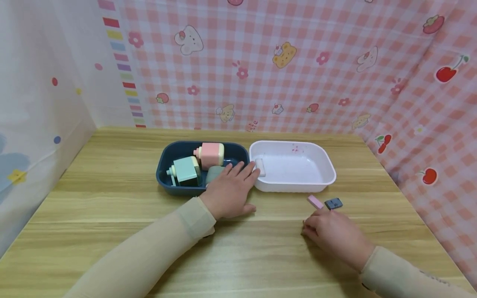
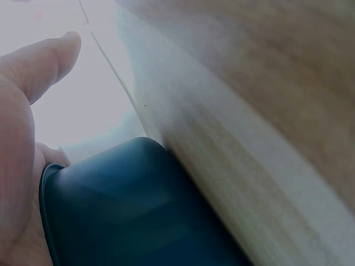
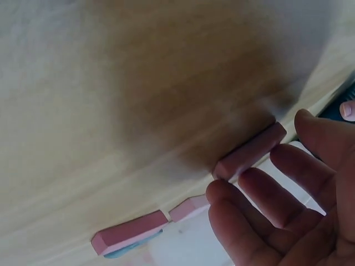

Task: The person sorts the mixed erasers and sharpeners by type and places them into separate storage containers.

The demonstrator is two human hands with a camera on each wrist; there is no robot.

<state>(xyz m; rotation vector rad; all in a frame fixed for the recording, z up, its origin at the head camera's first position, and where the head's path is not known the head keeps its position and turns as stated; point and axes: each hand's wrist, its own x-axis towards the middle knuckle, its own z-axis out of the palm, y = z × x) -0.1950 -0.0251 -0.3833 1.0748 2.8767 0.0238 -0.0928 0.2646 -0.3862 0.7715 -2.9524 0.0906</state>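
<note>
My left hand (image 1: 232, 191) lies palm down over the right end of a dark blue tray (image 1: 175, 190), fingers straight and spread, thumb out to the side. A rounded grey-green thing (image 1: 213, 174) shows partly behind those fingers. In the left wrist view the thumb (image 2: 47, 64) stands apart from the tray's wall. My right hand (image 1: 337, 236) is low over the table at a small reddish block (image 3: 249, 151). Its loosely bent fingertips are right at the block, with the thumb (image 3: 319, 133) apart from its end. A pink bar (image 1: 315, 202) and a dark grey block (image 1: 333, 203) lie just beyond.
A white tray (image 1: 329, 176) stands beside the blue one, with a small white block (image 1: 259, 167) at its left end. A boxy mint thing (image 1: 185, 170) and a pink one (image 1: 211, 154), both with stepped knobs, sit in the blue tray. Patterned cloth (image 1: 261, 82) hangs behind the table.
</note>
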